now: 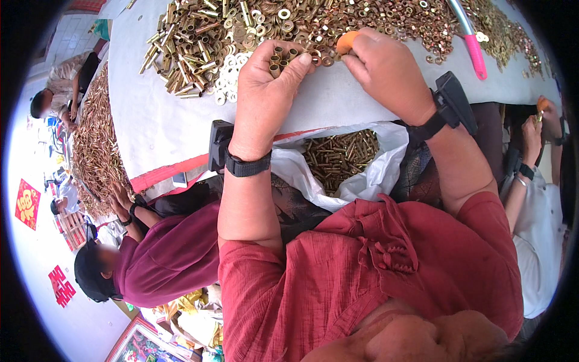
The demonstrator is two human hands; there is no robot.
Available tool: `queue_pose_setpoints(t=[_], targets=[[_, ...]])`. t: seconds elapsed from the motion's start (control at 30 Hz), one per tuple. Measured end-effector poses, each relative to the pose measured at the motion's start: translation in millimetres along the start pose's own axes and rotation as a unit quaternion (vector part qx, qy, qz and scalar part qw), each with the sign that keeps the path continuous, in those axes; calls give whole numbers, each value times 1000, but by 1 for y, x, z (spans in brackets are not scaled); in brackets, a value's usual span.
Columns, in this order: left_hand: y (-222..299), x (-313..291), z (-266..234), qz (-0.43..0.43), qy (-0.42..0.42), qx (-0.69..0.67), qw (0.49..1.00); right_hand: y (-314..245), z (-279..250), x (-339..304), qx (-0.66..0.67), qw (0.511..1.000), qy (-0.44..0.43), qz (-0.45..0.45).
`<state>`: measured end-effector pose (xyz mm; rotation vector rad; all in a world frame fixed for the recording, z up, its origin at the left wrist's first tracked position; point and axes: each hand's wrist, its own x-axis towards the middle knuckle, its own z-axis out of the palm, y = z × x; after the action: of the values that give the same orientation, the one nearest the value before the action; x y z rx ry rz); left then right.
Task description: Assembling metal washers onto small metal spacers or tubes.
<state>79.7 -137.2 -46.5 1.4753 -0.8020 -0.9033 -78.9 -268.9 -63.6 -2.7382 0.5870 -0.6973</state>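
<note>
Several short brass tubes (279, 62) stand bundled, open ends up, in my left hand (265, 81), its fingers closed around them and the thumb pressed along the near side. Just to the right, my right hand (386, 72) is bent over the near edge of the small metal parts, an orange cover (347, 42) on one fingertip. Its fingers are drawn together; whatever they may hold is hidden. Beyond both hands lie loose washers and nuts (338, 24). Longer brass tubes (193, 48) are heaped to the left of my left hand, beside white washers (231, 75).
A white sack (392, 148) of brass tubes sits open below the table's near edge (163, 178). A pink-handled tool (475, 57) lies on the right. One person (163, 247) works at another heap (96, 145) on the left; another person's hand (532, 139) is at far right.
</note>
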Motion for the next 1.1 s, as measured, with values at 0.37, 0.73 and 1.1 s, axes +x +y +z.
queue_pose_setpoints(t=[0.37, 0.73, 1.1], targets=[[-5, -1, -5, 21, 15, 32, 999, 15, -34, 4, 147, 971, -155, 103], [-13, 8, 2, 37, -15, 45, 998, -5, -7, 8, -12, 999, -30, 37], [-4, -2, 3, 78, -37, 106, 991, -7, -11, 16, 449, 868, -64, 201]])
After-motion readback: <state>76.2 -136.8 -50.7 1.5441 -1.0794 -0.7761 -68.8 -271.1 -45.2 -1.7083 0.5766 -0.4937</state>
